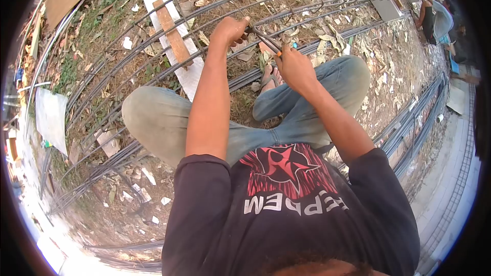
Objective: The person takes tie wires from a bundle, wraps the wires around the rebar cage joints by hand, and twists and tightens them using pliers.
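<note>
My right hand [296, 70] is closed around the handle end of a slim dark pair of pincers [267, 39] with a bit of orange at the grip. Its far end reaches up and left to my left hand [230, 31]. The fingers of my left hand are curled in beside the tool's head, close to the bars; what they pinch is too small to make out. Both hands are over a long cage of steel reinforcing bars [302, 16], which curves across the ground before my knees.
Under the bars to the left lies a white board [192, 83] with a brown wood strip [173, 36] on it. Bundled bars [417, 117] lie at the right. Dry leaves and scraps litter the soil. Another person [427, 18] is at the far upper right.
</note>
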A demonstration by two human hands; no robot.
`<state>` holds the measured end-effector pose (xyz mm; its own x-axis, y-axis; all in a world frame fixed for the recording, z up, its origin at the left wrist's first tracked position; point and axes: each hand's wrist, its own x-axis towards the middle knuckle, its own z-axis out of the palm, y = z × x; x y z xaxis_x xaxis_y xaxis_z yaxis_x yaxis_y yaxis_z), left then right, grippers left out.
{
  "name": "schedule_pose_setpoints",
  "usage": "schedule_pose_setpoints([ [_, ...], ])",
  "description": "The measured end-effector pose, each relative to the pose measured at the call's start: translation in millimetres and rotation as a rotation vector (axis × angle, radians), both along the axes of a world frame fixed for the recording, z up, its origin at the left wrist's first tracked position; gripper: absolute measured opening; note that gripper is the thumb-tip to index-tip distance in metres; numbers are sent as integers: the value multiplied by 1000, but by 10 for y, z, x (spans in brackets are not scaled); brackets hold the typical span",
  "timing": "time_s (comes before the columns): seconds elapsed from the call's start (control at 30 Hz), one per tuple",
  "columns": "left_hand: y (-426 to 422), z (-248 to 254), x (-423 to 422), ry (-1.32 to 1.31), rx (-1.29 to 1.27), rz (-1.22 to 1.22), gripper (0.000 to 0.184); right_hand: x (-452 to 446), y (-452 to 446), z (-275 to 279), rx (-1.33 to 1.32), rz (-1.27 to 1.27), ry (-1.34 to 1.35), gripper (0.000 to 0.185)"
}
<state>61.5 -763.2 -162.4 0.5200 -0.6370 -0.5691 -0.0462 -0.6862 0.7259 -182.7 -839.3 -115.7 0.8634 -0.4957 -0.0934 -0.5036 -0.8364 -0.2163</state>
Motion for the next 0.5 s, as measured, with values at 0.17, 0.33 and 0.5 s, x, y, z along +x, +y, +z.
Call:
schedule_pose_setpoints([
  [0.17,1,32,-26,1,-1,12,63,56,-190,-30,1603,-435,46,43],
  [0.33,20,53,-10,-13,-12,-9,64,85,-234,287,419,-123,267,40],
  [0.5,24,0,-47,-49,-35,26,69,-37,-136,411,-160,19,-87,47],
])
